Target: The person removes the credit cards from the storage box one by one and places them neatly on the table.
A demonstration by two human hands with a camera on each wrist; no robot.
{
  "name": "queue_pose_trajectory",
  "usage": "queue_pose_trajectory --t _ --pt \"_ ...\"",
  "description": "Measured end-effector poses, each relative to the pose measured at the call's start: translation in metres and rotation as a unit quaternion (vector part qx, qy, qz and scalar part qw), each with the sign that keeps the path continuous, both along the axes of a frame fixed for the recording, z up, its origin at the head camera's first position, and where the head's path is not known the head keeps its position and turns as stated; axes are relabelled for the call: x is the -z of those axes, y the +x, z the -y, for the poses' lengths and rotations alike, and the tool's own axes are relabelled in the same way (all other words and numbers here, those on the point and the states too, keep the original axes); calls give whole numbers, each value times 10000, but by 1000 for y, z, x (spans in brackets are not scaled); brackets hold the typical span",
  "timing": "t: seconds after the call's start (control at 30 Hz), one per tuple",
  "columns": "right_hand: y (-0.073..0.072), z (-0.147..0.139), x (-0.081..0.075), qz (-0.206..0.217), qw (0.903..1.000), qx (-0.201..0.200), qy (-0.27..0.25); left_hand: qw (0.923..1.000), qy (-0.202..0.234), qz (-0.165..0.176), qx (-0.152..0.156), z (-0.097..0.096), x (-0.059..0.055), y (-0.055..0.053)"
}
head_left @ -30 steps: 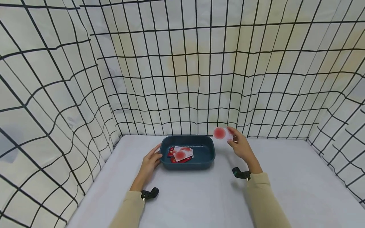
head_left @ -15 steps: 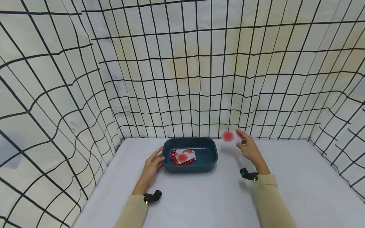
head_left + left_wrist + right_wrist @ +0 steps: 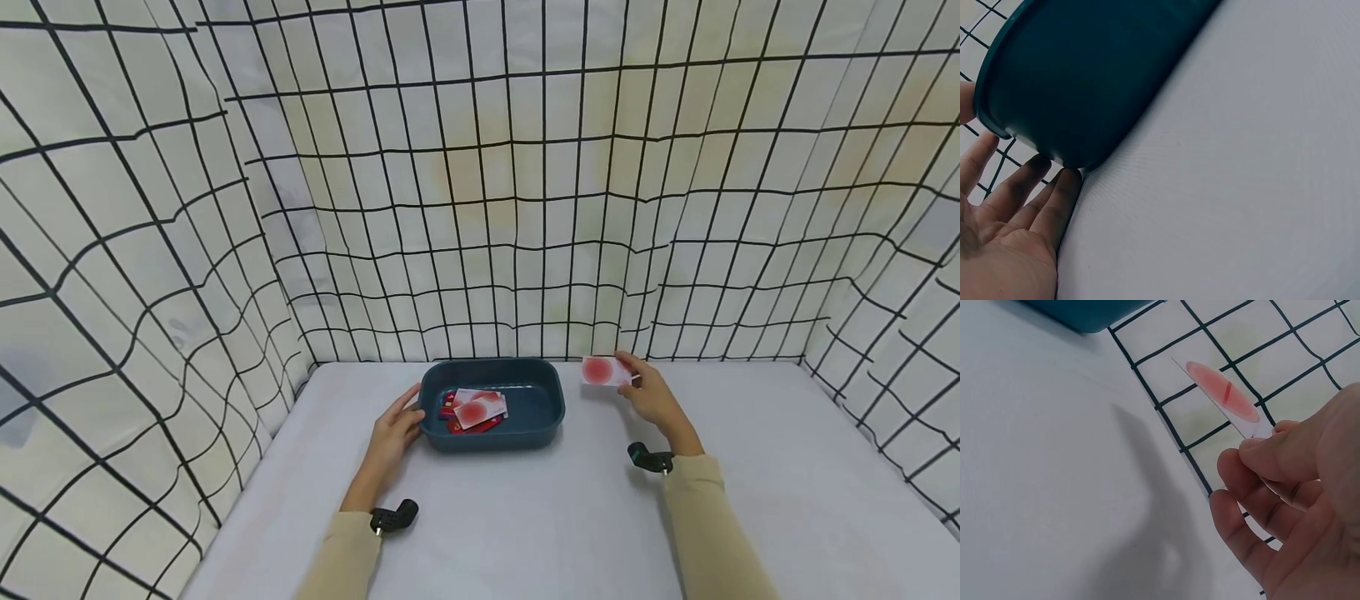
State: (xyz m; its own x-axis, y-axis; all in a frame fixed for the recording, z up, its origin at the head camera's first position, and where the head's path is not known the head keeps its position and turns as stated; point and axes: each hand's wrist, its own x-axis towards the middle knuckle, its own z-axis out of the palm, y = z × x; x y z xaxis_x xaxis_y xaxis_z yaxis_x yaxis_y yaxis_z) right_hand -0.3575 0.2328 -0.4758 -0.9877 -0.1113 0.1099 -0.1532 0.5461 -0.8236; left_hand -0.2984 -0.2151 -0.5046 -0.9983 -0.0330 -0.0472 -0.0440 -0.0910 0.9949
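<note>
My right hand (image 3: pixel 652 400) pinches a white card (image 3: pixel 606 371) with a round red blot, between thumb and fingers. The card is held up off the table, right of a dark teal bin (image 3: pixel 525 437). In the right wrist view the card (image 3: pixel 1225 394) appears nearly edge-on, and the other fingers curl below it. My left hand (image 3: pixel 392 437) touches the bin's left end with fairly straight fingers; in the left wrist view several fingertips (image 3: pixel 1067 178) meet its outer wall (image 3: pixel 1079 81). Inside the bin's left half, cards (image 3: pixel 480 410) in white and red lie in an overlapping pile.
The bin stands on a white table (image 3: pixel 510 533) near its back edge. Behind and beside it rises a white cloth wall with a black grid (image 3: pixel 525 200). Each wrist wears a small black camera, the left camera (image 3: pixel 395 517) and the right camera (image 3: pixel 649 457).
My right hand has shifted a little to the right, carrying the card farther from the bin and slightly lower. The left hand stays against the bin, and the head view has swayed slightly.
</note>
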Motion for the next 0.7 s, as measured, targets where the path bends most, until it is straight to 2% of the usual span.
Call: queue_pose_trajectory --t 0.2,0.47,0.7 --pt "-2 0 4 -52 9999 -65 131 10000 -22 -32 -4 0 -2 2" --pt "-3 -1 14 7 9989 -130 455 9999 -87 -41 -61 0 2 6" --pt "-3 -2 20 -40 9970 -243 738 9999 -76 -114 -56 0 2 4"
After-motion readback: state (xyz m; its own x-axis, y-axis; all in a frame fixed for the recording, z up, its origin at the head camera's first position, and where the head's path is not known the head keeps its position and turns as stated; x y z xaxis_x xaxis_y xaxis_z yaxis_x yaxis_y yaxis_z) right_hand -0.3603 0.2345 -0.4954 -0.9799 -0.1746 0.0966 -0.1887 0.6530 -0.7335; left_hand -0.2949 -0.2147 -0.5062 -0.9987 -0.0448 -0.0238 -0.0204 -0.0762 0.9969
